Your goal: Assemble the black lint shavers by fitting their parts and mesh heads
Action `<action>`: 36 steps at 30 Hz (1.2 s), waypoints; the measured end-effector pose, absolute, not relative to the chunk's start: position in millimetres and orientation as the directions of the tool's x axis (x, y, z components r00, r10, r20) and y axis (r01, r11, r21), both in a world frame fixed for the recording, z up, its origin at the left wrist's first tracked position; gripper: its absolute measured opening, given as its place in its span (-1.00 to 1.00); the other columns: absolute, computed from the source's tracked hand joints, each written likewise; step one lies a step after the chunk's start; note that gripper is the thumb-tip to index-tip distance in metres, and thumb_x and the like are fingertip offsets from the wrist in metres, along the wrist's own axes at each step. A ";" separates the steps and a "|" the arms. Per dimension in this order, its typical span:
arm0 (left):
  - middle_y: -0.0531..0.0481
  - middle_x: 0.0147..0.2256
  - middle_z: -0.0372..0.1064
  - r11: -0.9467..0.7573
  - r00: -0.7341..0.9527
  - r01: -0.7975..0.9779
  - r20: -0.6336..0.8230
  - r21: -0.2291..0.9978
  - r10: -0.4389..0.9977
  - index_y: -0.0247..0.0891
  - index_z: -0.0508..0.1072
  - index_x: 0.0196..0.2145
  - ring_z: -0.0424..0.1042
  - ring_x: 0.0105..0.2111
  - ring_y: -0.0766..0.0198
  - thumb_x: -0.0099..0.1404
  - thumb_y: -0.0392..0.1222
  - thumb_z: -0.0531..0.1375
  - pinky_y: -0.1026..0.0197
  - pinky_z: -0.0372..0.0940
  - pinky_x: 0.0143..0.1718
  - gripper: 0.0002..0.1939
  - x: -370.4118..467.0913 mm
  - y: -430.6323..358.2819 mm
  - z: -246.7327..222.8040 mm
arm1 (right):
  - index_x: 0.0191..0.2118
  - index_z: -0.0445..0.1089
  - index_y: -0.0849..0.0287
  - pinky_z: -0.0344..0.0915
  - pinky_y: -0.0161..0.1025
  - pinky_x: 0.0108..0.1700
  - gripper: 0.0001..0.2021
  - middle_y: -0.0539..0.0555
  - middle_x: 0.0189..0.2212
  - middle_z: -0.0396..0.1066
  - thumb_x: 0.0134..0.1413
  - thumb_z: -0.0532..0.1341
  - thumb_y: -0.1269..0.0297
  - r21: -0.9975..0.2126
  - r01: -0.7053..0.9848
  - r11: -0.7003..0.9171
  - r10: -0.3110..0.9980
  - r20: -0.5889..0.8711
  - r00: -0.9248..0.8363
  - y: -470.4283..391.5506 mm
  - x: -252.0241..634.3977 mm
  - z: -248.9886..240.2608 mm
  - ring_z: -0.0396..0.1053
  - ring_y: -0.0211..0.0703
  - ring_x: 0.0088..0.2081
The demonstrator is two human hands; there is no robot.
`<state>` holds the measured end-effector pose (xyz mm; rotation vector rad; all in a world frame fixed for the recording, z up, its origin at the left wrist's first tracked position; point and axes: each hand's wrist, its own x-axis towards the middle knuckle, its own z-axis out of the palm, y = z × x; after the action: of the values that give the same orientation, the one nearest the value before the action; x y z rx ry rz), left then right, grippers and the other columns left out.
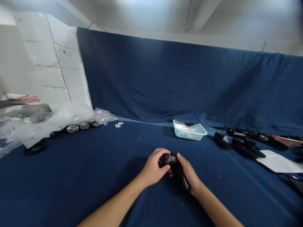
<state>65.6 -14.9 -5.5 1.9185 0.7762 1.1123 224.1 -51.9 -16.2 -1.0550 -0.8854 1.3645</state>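
Note:
A black handheld device [180,176] with a round, metal-rimmed head is held above the blue cloth, near the middle front. My right hand [188,171] wraps round its dark body from the right side, thumb near the head. On the left, my left hand [155,165] grips the round head between curved fingers and thumb. The device's handle slants down to the right. The face of its head is partly covered by my left fingers, and I cannot make out its details.
A light blue basket [189,136] holding white paper stands behind the hands. Several black devices [246,148] and a white sheet [280,161] lie at right. At left are clear plastic [59,121], round-topped pieces [72,128] and a black piece [35,148]. Blue cloth [177,75] hangs behind.

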 end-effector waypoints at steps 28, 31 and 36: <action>-0.12 -0.04 0.31 -0.659 0.476 0.351 0.480 0.665 0.737 -0.19 0.25 0.05 0.36 -0.06 0.08 0.21 -0.06 0.22 0.03 0.28 -0.01 -0.52 66.4 -13.5 -4.4 | -0.28 0.46 0.31 0.33 -0.36 -0.52 -0.51 0.10 -0.60 0.48 0.18 0.06 -0.08 -0.854 -0.416 -0.313 0.950 -0.275 -0.150 -46.4 241.9 -15.7 0.44 -0.19 -0.58; -0.15 0.11 0.20 -0.680 0.503 0.223 0.515 0.698 0.694 -0.17 0.16 0.15 0.22 0.11 0.05 0.17 -0.11 0.28 0.00 0.15 0.14 -0.37 70.1 -19.7 -5.0 | -0.24 0.45 0.25 0.37 -0.35 -0.43 -0.57 0.08 -0.49 0.52 0.23 0.02 -0.02 -0.831 -0.464 -0.307 0.951 -0.251 -0.179 -43.8 246.1 -12.9 0.46 -0.20 -0.49; -0.13 0.11 0.18 -0.644 0.456 0.108 0.538 0.758 0.709 -0.14 0.30 0.07 0.21 0.11 0.05 0.08 -0.20 0.36 -0.01 0.13 0.16 -0.41 70.6 -24.4 -0.1 | -0.25 0.45 0.27 0.40 -0.20 -0.42 -0.54 0.12 -0.51 0.51 0.20 0.02 -0.04 -0.818 -0.429 -0.384 0.914 -0.273 -0.298 -38.3 251.6 -11.5 0.41 -0.16 -0.59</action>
<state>70.6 -24.4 -0.1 2.0529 0.6788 1.1809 251.6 -38.3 -11.5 -0.9394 -0.7876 1.8259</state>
